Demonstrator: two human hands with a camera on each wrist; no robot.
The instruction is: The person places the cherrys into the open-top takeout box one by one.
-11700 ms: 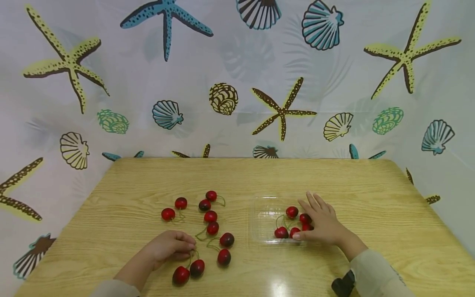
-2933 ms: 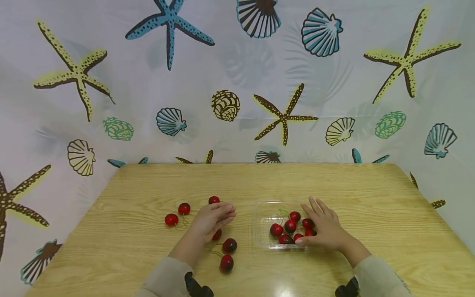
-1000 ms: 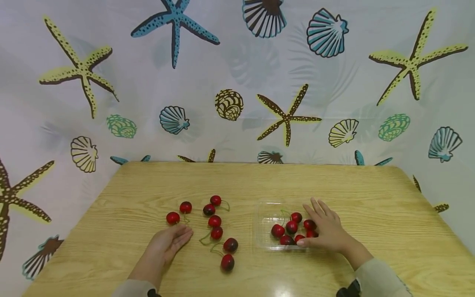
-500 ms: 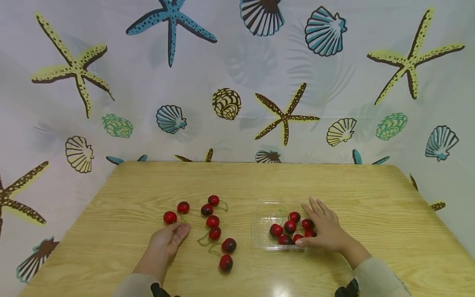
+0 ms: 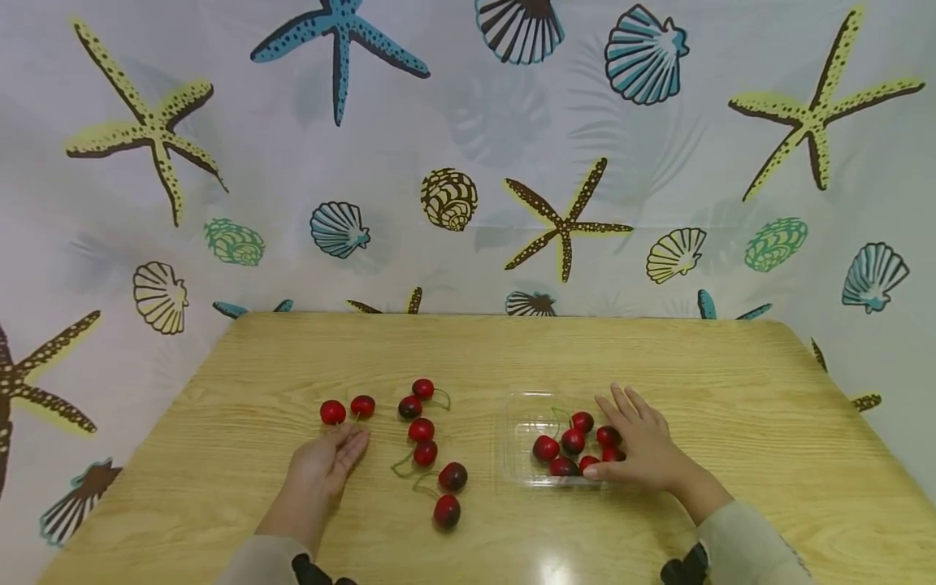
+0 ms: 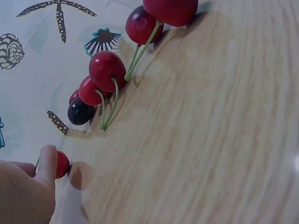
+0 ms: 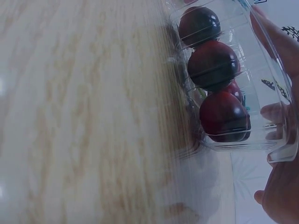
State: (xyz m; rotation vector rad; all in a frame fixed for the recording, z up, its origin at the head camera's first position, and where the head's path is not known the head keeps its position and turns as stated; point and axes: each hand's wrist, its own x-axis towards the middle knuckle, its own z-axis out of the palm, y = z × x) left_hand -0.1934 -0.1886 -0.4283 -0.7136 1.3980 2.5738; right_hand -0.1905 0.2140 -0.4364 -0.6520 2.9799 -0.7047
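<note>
My left hand (image 5: 322, 463) is at the left of the table, thumb and fingertips pinching the thin green stem of a cherry pair. One cherry (image 5: 332, 412) and its partner (image 5: 362, 406) sit just beyond the fingertips. In the left wrist view a red cherry (image 6: 62, 164) shows behind the thumb, its lower shadow on the table. My right hand (image 5: 643, 451) spans the right end of a clear plastic container (image 5: 512, 455) and holds it, thumb at the near rim, fingers toward the far side. Several dark red cherries (image 7: 213, 65) lie inside it.
Between the left hand and the container lie more cherry pairs in a rough column: a far cherry (image 5: 422, 388), a middle cherry (image 5: 421, 430) and a near cherry (image 5: 447, 512). The wood-grain table (image 5: 292, 349) ends at a shell-patterned curtain (image 5: 395, 276).
Since the earliest frame, the near-left cherry pair has left the table and more cherries lie in the container. My left hand moved to the far-left pair; its left cherry has shifted slightly away.
</note>
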